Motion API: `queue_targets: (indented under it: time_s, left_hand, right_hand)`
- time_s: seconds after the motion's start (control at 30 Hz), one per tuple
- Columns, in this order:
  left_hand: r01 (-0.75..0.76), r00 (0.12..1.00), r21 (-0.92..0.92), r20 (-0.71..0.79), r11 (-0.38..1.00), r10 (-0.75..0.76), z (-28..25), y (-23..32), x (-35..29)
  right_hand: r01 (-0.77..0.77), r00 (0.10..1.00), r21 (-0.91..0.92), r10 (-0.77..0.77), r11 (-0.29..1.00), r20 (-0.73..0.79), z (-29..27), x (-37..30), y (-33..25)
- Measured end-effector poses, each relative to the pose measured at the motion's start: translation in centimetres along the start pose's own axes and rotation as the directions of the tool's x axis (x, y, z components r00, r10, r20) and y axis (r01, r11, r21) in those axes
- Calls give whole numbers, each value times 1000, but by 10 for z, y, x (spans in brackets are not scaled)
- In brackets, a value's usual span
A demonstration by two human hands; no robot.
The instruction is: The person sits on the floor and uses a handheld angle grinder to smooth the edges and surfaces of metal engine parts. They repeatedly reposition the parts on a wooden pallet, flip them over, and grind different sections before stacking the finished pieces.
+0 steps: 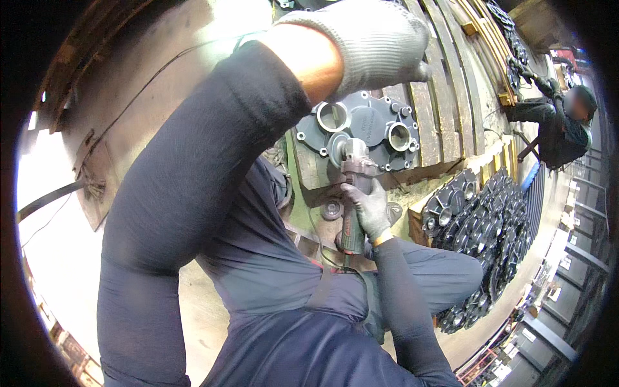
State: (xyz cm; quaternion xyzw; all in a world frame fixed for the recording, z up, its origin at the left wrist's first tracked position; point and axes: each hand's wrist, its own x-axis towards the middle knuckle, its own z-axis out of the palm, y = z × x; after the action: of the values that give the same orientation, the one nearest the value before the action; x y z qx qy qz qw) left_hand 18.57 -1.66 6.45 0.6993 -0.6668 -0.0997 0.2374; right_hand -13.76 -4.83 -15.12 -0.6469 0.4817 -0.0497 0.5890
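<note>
My right hand [372, 211], in a grey glove, is wrapped round the body of an angle grinder [356, 179]. The grinder's round disc [337, 149] is at the near edge of a dark cast metal cover [371, 126]; whether it touches cannot be told. Two large bright-rimmed holes and several small bolt holes show in the cover, which lies on a wooden slatted surface [422, 122]. Close to the camera, my gloved left hand [380, 45] is raised above the cover's far side. It looks closed, its fingers curled mostly out of sight.
At right, many similar dark castings [487, 238] are piled up. Further off, another person [561, 122] sits near more castings. Two small round metal parts, one a flanged ring [332, 209], lie near the grinder. A cable [138, 106] runs along the left.
</note>
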Motion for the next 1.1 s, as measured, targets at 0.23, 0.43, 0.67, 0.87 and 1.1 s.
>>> queue_targets:
  time_s: [0.23,0.43,0.67,0.87,1.1]
  left_hand:
    - [38,998,7,52,999,-38,8,3,5]
    - [47,997,6,63,999,-47,4,1,3]
    - [-27,999,18,-27,999,28,-4,7,-15]
    - [14,999,-7,40,1000,-14,-5,0,-12]
    - [85,990,8,114,996,-86,-2,-2,-2]
  right_hand:
    - [43,999,83,-45,996,30,16,14,25]
    - [-7,1000,162,2,987,31,18,23,17]
    - [11,1000,212,-8,977,-13,23,29,24]
    - [-4,1000,256,-1,967,17,25,29,20]
    - [-91,995,322,74,943,63,32,22,22]
